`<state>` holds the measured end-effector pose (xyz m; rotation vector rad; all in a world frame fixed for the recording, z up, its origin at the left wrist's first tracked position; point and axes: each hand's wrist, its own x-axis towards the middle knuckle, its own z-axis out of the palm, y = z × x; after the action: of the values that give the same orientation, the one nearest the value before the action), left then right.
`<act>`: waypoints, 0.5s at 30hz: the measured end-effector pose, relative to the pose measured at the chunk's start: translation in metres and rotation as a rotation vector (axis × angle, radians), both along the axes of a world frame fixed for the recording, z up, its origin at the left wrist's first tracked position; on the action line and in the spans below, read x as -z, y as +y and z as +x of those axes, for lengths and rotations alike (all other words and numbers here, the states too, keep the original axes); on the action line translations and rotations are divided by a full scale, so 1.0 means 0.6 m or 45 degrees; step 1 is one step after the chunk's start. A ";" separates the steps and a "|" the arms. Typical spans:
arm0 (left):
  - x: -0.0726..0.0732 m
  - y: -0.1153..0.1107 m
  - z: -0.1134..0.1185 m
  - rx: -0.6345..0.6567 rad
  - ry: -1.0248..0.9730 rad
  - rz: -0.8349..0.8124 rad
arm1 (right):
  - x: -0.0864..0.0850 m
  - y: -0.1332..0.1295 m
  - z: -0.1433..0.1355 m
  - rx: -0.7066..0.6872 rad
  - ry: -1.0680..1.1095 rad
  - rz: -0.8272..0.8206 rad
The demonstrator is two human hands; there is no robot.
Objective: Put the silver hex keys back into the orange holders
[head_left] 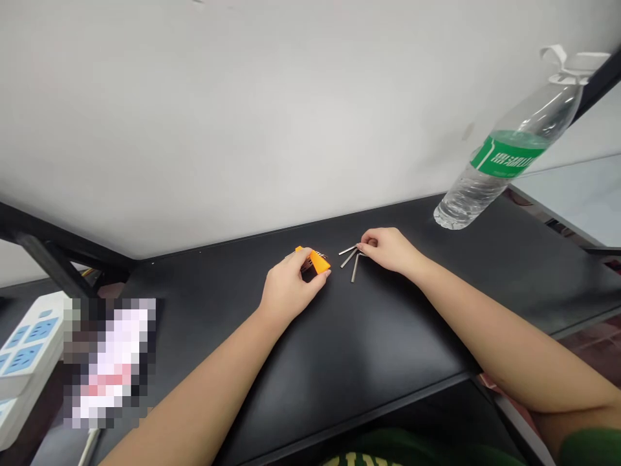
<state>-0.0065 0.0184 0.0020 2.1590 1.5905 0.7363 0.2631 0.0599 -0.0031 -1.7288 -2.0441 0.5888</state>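
Note:
My left hand [294, 279] is closed around an orange hex key holder [320, 261], just above the black tabletop. Some metal keys show inside the holder, partly covered by my fingers. To the right of it, loose L-shaped hex keys [356, 266] lie fanned out on the table, their long arms pointing left and toward me. My right hand [387, 248] is at their far ends, with thumb and fingers pinched on a hex key. The curled fingers hide the gripped end, so how many keys it touches is unclear.
A clear water bottle [514, 152] with a green label stands at the back right. On the left are a white power strip [33, 343] and a blurred-out, pixelated object [114, 356] with a cable. A pale wall [272, 129] rises behind the black table [194, 291].

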 end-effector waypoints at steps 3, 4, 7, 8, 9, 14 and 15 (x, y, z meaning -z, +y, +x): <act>-0.001 0.000 0.001 -0.005 0.008 0.012 | 0.002 -0.001 -0.001 -0.146 -0.085 0.111; -0.001 0.000 0.001 -0.007 0.009 0.011 | 0.001 -0.004 -0.001 -0.194 -0.109 0.129; -0.002 0.001 0.003 -0.016 -0.004 0.002 | -0.007 -0.013 0.000 -0.326 -0.173 0.090; -0.002 0.001 0.004 -0.017 -0.012 0.002 | -0.011 -0.017 0.002 -0.370 -0.197 0.062; -0.001 0.000 0.004 -0.021 -0.015 0.003 | -0.014 -0.020 0.004 -0.416 -0.222 0.027; -0.001 -0.001 0.005 -0.002 -0.016 -0.005 | -0.023 -0.031 0.000 -0.497 -0.329 -0.019; -0.001 -0.001 0.005 0.006 -0.014 -0.005 | -0.024 -0.034 -0.004 -0.494 -0.346 -0.010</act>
<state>-0.0037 0.0175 0.0024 2.1516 1.5799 0.7412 0.2606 0.0397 0.0112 -1.4889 -2.6004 0.4941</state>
